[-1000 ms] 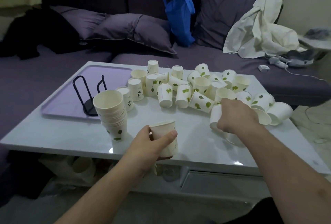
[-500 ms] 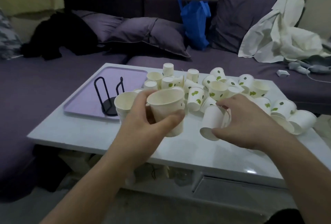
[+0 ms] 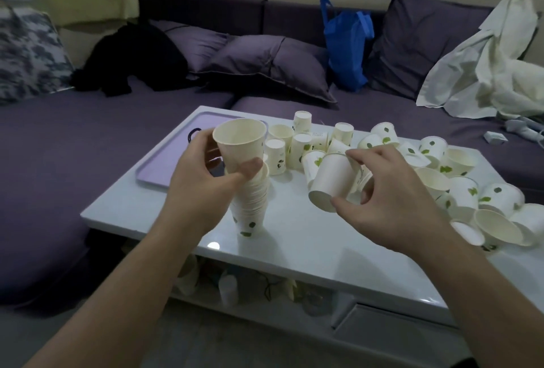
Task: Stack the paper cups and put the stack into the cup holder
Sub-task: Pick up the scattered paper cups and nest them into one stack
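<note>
My left hand (image 3: 203,182) grips an upright white paper cup (image 3: 240,143), its base resting in the top of a stack of cups (image 3: 250,205) that stands on the white table (image 3: 309,244). My right hand (image 3: 391,194) holds a second cup (image 3: 332,182) tilted on its side, base toward me, just right of the stack. Several loose cups with green leaf prints (image 3: 459,188) lie and stand across the table's middle and right. The black wire cup holder (image 3: 192,133) is mostly hidden behind my left hand, on the purple tray (image 3: 164,173).
A purple sofa with cushions (image 3: 273,64) wraps the far and left sides of the table. A blue bag (image 3: 347,46) and a white cloth (image 3: 488,64) lie on it. Bottles and clutter sit on the shelf under the table.
My left hand carried its cup left and set it onto the stack. My right hand lifted its cup from the pile and brought it nearer. The view shifted left.
</note>
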